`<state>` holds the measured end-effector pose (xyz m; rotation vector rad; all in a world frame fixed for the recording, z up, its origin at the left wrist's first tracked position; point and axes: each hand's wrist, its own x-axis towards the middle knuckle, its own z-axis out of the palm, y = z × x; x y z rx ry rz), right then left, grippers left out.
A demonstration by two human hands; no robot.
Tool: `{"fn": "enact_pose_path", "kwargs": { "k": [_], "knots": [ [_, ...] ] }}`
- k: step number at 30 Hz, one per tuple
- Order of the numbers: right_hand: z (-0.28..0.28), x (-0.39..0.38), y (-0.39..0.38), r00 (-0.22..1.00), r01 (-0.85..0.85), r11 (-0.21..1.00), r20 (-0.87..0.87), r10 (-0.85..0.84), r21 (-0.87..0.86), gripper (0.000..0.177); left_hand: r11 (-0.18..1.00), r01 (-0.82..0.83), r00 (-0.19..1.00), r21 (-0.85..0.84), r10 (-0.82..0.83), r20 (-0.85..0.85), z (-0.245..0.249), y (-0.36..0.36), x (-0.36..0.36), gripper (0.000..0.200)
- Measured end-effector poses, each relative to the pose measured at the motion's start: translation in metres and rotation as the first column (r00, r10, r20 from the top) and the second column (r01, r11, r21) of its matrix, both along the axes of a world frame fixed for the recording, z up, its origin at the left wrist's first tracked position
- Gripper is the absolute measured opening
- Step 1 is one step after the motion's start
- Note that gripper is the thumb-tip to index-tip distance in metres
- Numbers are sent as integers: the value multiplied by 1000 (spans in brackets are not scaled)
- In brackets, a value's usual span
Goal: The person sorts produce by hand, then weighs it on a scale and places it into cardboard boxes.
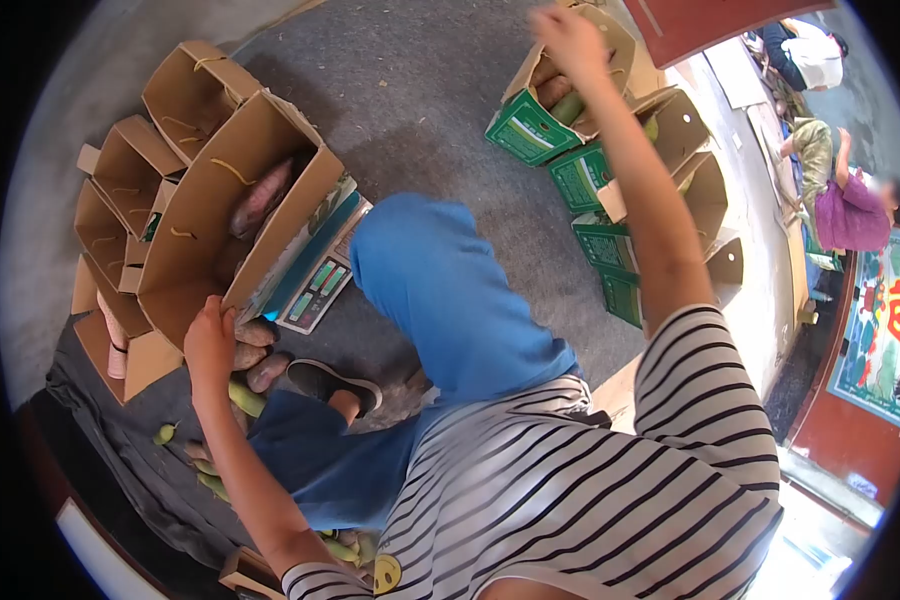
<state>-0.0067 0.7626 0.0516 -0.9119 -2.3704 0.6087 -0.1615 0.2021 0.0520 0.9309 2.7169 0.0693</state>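
Observation:
My left hand is closed on the lower edge of a large open cardboard box. That box stands on a scale with lit green displays, and a reddish-brown root vegetable lies inside it. My right hand is stretched out above an open green cardboard box. It is smeared by motion, so its grip does not show, and I see nothing clearly in it. Inside the green box are brownish root vegetables and a green vegetable.
More open cardboard boxes cluster at the left. Several green boxes form a row at the right. Loose root vegetables and a small green vegetable lie near my foot. A person in purple and another person are at far right.

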Motion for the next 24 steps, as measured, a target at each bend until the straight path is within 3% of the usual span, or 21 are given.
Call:
{"fn": "enact_pose_path", "kwargs": {
  "k": [1,3,6,12,15,17,18,19,21,24],
  "knots": [
    [-14,24,37,969,177,981,158,-188,83,29,1000,-7,1000,-11,6,-8,1,1,2,19],
    [-41,76,95,930,244,963,255,-266,115,32,999,-17,1000,-34,16,-23,3,5,5,21],
    [-62,113,129,715,422,887,534,-452,186,42,998,-53,998,-28,52,-24,0,7,7,22],
    [-92,123,154,522,557,830,760,-388,40,51,996,-74,995,-52,70,-74,1,12,12,21],
    [-105,118,151,462,499,836,746,-479,228,45,994,-76,995,-83,70,-72,2,13,12,19],
    [-115,126,174,436,519,850,827,-355,91,39,992,-71,994,-100,62,-84,-2,13,11,18],
    [-106,125,160,458,497,857,799,-390,134,36,990,-78,993,-116,67,-93,-1,11,10,17],
    [-120,137,184,422,486,872,856,-301,67,39,988,-93,993,-123,82,-88,2,14,10,16],
    [-120,143,181,379,454,869,839,-389,198,44,993,-65,993,-99,55,-101,3,11,10,16],
    [-114,148,164,422,437,872,806,-415,220,45,995,-59,994,-84,51,-97,4,11,10,18]
  ]
}}
